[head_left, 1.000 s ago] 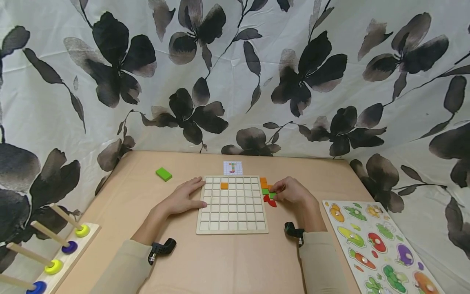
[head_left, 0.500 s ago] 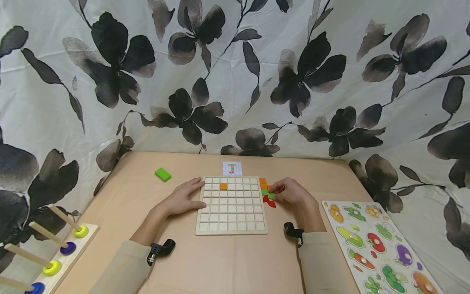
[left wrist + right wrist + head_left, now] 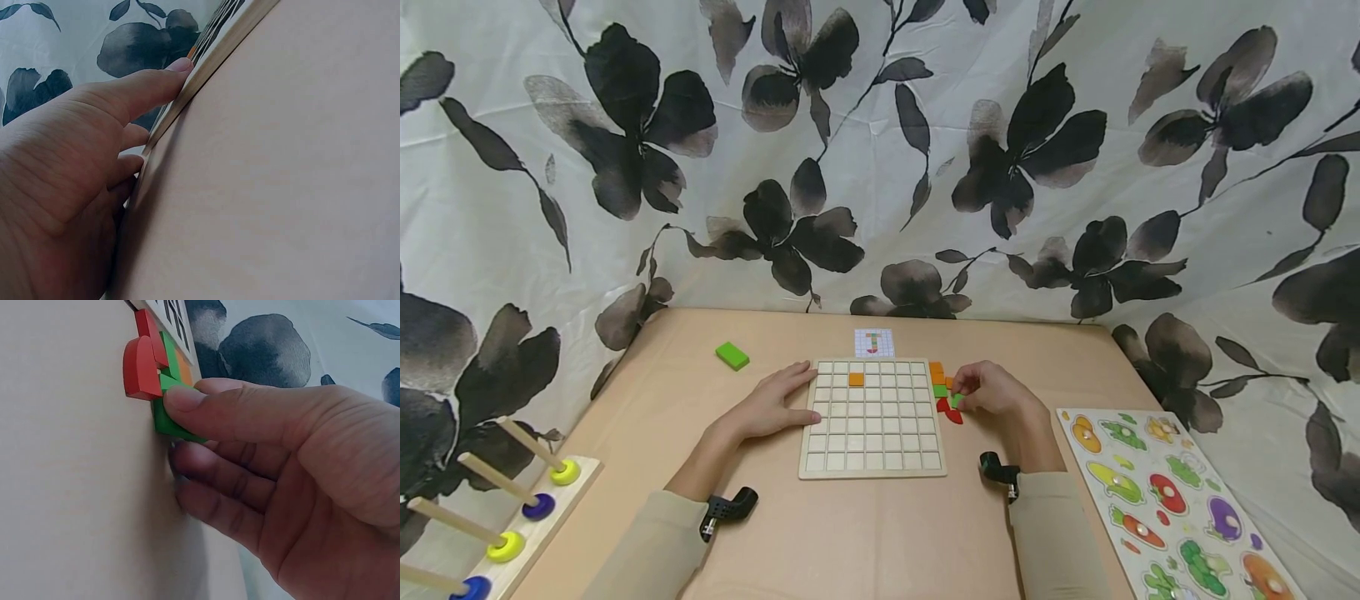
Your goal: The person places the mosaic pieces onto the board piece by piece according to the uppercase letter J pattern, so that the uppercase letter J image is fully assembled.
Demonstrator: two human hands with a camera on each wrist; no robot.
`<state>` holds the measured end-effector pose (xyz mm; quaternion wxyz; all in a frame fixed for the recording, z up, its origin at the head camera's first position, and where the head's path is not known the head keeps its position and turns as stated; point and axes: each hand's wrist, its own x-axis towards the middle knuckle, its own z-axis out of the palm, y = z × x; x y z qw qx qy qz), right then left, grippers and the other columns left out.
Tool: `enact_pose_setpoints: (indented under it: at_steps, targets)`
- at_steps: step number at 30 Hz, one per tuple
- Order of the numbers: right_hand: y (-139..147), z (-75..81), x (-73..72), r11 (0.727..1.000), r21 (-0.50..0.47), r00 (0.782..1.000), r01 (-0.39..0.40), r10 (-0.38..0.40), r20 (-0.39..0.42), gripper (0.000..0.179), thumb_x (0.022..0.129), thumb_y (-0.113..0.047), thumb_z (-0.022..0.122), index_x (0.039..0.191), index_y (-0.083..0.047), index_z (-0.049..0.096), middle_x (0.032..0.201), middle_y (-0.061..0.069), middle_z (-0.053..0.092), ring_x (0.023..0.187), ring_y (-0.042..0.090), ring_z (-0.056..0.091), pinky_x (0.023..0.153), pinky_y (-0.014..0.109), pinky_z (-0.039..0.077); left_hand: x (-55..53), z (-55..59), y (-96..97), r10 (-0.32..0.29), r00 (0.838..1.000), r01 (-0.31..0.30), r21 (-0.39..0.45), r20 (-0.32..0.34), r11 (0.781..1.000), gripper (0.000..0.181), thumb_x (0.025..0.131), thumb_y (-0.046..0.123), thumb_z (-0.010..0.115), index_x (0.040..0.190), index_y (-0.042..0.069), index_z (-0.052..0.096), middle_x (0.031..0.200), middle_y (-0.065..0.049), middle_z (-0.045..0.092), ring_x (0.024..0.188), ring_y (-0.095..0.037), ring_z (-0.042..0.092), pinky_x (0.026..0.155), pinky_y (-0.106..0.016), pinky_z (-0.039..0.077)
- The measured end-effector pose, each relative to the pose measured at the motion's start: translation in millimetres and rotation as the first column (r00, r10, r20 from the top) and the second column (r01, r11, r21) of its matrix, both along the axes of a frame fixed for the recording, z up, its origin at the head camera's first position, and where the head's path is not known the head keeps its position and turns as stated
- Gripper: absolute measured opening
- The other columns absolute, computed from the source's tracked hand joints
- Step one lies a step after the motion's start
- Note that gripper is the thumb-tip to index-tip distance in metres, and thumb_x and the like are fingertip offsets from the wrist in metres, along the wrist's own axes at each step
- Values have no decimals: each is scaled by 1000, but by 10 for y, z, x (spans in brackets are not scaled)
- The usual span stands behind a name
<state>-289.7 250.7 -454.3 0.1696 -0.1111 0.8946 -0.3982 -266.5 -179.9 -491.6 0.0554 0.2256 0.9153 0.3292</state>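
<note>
A pale wooden grid board (image 3: pixel 874 433) lies flat at the middle of the table, with one orange square block (image 3: pixel 856 379) in an upper cell. My left hand (image 3: pixel 772 403) rests at the board's left edge, fingers extended; in the left wrist view the thumb (image 3: pixel 150 87) lies on its rim. Beyond the right edge, my right hand (image 3: pixel 998 392) pinches a green block (image 3: pixel 167 415) between thumb and fingers. Against it sit another green block (image 3: pixel 939 391), red curved blocks (image 3: pixel 953 416) and orange blocks (image 3: pixel 936 371), partly hidden by the fingers.
A small card with a coloured J pattern (image 3: pixel 874 342) lies behind the board. A green rectangular block (image 3: pixel 732 356) is at the back left. A peg stand with rings (image 3: pixel 542 533) occupies the left front, a vegetable puzzle board (image 3: pixel 1157 500) the right. A floral cloth (image 3: pixel 880 167) hangs behind.
The green block in my right hand has tilted slightly. My left hand and the board stay in place.
</note>
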Motion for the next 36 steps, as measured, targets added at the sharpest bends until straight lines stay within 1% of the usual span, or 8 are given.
enact_pose_setpoints:
  at_steps: [2,6,9,13,17,23,29,36]
  targets:
    - [7,14,7,1000,3,1000,-11,11,-10,14,88,2,79,100,-4,73,89,9,65,85,23,56,70,27,48,2,-2,-1,0,1000,0,-2,-2,1000,89,88,51,79,159,10,44,171,-16,27,159,-43,21,125,-66,18]
    - [23,40,21,1000,8,997,-14,15,-72,11,90,2,76,100,-3,75,93,9,69,90,24,57,78,30,49,4,-4,-2,-2,1000,2,-1,-3,1000,89,88,51,79,159,9,44,171,-17,27,159,-44,21,125,-67,18]
    - [28,62,26,1000,-10,992,20,-21,-121,12,92,0,75,103,-3,78,98,8,72,94,25,58,83,31,50,3,-9,-5,-2,1000,2,-1,-6,1000,89,88,51,79,159,9,44,171,-17,27,158,-44,21,125,-67,19]
    - [2,100,30,996,-66,985,58,-68,-159,19,94,-4,75,112,-5,79,98,8,73,92,26,60,80,29,53,-4,-19,-8,-1,1000,1,-2,-9,1000,89,88,52,79,159,10,44,171,-17,28,158,-44,22,125,-66,19]
    - [-45,149,43,990,-130,977,60,-84,-195,25,94,-7,75,119,-5,78,102,10,74,91,26,61,77,27,55,-9,-23,-7,-3,1000,3,1,-7,1000,89,88,52,79,159,10,44,171,-17,27,158,-44,21,125,-66,19]
    - [-135,179,35,979,-198,961,50,-101,-256,27,94,-5,76,120,-3,77,108,13,74,94,29,61,77,23,55,1,-13,3,-2,1000,2,9,8,1000,90,88,53,79,159,10,44,171,-17,27,159,-44,21,125,-66,18]
    - [-238,191,21,964,-264,954,34,-110,-277,26,93,-3,76,118,-8,78,112,12,75,96,27,64,78,20,57,2,-12,3,3,1000,-3,14,13,1000,90,88,53,79,159,11,44,172,-16,27,159,-43,20,125,-66,18]
    - [-438,195,7,941,-339,963,11,-102,-251,26,92,-3,77,118,-4,77,109,13,73,94,26,65,76,20,58,5,-11,0,6,1000,-6,9,8,1000,90,88,53,79,159,10,44,171,-17,27,159,-43,20,126,-66,19]
